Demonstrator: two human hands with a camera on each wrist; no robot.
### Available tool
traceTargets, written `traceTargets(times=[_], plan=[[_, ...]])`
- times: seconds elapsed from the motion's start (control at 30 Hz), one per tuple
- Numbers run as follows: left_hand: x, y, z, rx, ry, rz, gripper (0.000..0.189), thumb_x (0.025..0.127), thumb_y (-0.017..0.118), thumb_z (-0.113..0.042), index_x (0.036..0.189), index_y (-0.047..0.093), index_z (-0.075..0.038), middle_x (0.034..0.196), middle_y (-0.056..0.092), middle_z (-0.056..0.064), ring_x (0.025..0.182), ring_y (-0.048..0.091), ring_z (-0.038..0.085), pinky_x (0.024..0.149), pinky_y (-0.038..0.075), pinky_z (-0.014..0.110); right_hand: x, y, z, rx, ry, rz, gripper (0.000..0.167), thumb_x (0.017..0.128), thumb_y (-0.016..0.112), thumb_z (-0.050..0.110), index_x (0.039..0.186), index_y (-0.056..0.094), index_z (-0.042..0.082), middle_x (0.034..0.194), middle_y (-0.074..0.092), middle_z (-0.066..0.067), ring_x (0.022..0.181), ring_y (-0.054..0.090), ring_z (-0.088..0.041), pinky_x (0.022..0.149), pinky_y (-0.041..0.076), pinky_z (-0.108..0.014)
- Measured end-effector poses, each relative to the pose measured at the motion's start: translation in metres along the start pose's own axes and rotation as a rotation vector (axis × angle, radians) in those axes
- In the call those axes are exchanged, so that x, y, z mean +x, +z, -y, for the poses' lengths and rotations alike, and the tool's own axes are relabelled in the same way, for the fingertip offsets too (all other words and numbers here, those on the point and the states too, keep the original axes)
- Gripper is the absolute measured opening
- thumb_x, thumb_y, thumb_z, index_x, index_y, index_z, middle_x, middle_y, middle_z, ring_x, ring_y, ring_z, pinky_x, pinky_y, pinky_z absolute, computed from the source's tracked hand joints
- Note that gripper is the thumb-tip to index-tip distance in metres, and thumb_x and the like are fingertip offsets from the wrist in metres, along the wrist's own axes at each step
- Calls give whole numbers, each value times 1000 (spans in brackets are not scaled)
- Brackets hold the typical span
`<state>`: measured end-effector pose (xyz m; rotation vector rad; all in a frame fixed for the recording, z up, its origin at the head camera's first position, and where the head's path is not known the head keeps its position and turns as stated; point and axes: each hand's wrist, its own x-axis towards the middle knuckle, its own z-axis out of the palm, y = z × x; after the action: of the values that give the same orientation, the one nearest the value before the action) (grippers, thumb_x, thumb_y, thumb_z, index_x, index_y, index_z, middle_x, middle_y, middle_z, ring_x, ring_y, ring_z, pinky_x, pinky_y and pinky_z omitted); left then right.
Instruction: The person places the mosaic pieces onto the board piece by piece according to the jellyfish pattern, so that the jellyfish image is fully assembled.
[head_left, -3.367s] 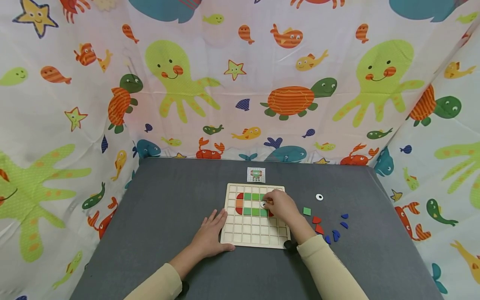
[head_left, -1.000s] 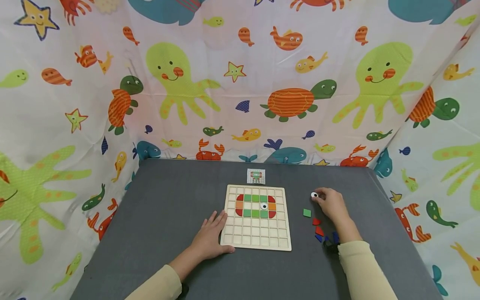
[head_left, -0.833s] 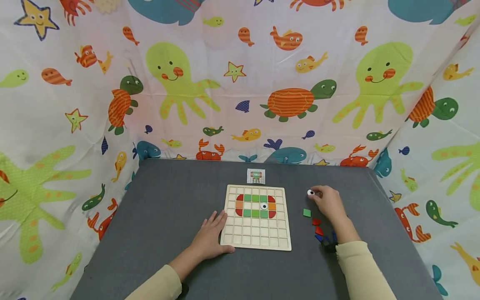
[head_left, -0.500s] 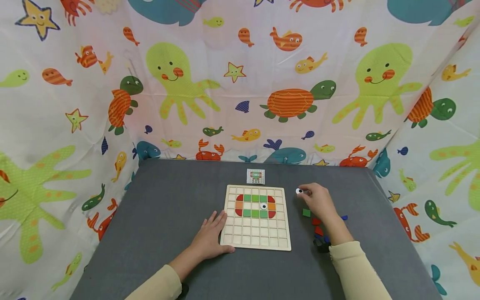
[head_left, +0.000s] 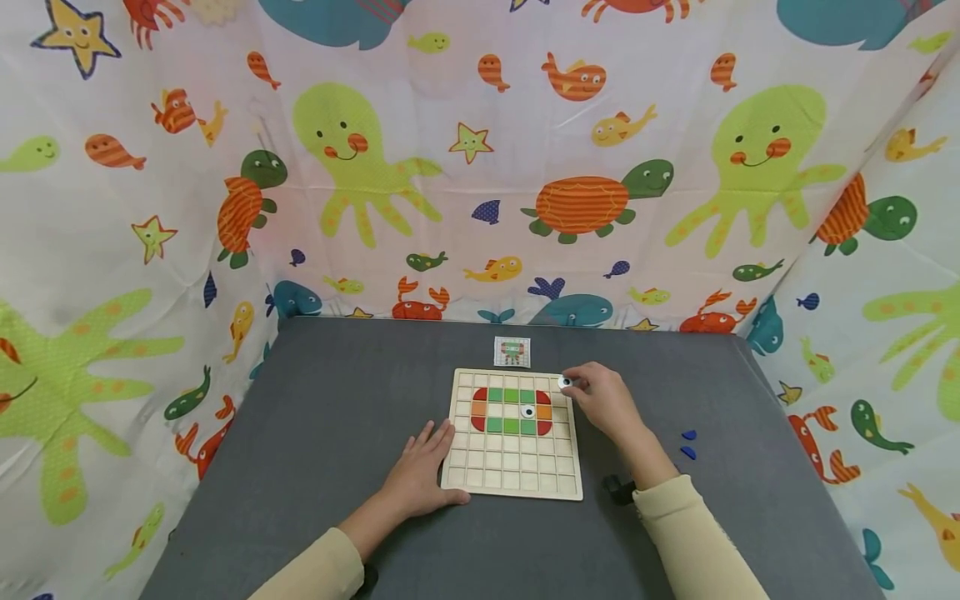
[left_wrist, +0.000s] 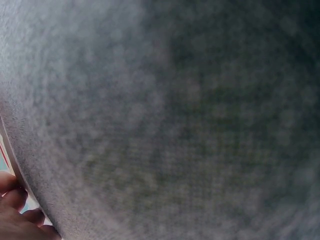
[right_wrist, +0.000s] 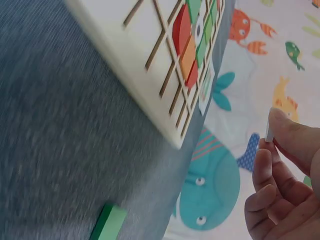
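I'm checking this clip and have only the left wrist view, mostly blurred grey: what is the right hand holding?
Observer: The right hand pinches a round white piece with a dark dot.
Reviewer: Is there another like it?
Observer: Yes, a matching piece lies on the gridded board, next to an orange piece.
Reviewer: Anything loose off the board?
Observer: In the head view, two small blue pieces lie on the grey table.
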<state>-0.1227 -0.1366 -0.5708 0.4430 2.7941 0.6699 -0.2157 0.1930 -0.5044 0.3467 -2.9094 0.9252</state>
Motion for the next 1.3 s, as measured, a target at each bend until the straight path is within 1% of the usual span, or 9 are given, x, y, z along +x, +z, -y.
traceTargets(times=[0.2,0.3,0.5,0.63,0.73,0.87,1.0,1.1,1.3], plan=[[-1,0,0,-13,9,-9,114,75,81,-62,160,27,-8,167,25,9,156,16,37,121,20,63,5,13,13,4,-32,40,28,91,76,17,117,75,7,115,69,-13,81,62,-20,63,51,-33],[-1,0,1,-13,7,-11,114,75,81,-62,160,27,-8,167,25,8,156,16,36,121,19,63,6,20,20,26,-43,60,29,91,76,17,118,75,7,117,69,-13,81,62,-19,60,50,-31],[1,1,1,-15,2,-6,114,76,80,-62,161,27,-9,168,24,7,156,15,35,121,19,62,10,32,34,58,-42,88,28,92,76,19,119,75,11,118,69,-7,85,62,-17,65,51,-32],[1,1,1,-14,0,-1,114,75,80,-63,161,27,-9,168,24,8,156,15,35,121,19,62,10,39,42,57,-50,104,27,91,77,20,116,75,12,115,69,-6,82,61,-15,67,52,-33],[1,0,0,-11,-5,3,114,75,80,-63,161,27,-9,168,24,7,156,15,35,121,19,62,11,46,47,70,-53,123,26,90,78,19,114,76,12,112,69,-6,78,61,-13,65,52,-32],[0,-1,0,-13,-13,3,114,75,80,-63,160,28,-9,167,25,7,156,15,35,121,19,62,16,56,54,88,-49,157,24,89,78,18,112,77,11,109,70,-6,79,63,-14,64,53,-31],[0,-1,0,-6,-16,2,114,75,81,-63,160,28,-9,167,25,7,156,15,35,121,19,62,22,69,59,66,-45,189,25,89,79,18,113,78,11,108,71,-6,82,65,-17,70,55,-34],[0,0,1,4,-13,1,115,74,81,-63,160,28,-9,167,25,7,156,16,35,121,20,62,24,78,60,48,-23,215,27,89,78,19,115,78,11,108,71,-6,86,66,-18,72,56,-36],[1,2,1,11,-15,3,115,74,80,-64,161,27,-10,168,25,6,156,15,35,122,19,61,24,88,60,9,14,239,26,89,79,20,113,78,12,108,72,-5,94,68,-21,79,57,-40]])
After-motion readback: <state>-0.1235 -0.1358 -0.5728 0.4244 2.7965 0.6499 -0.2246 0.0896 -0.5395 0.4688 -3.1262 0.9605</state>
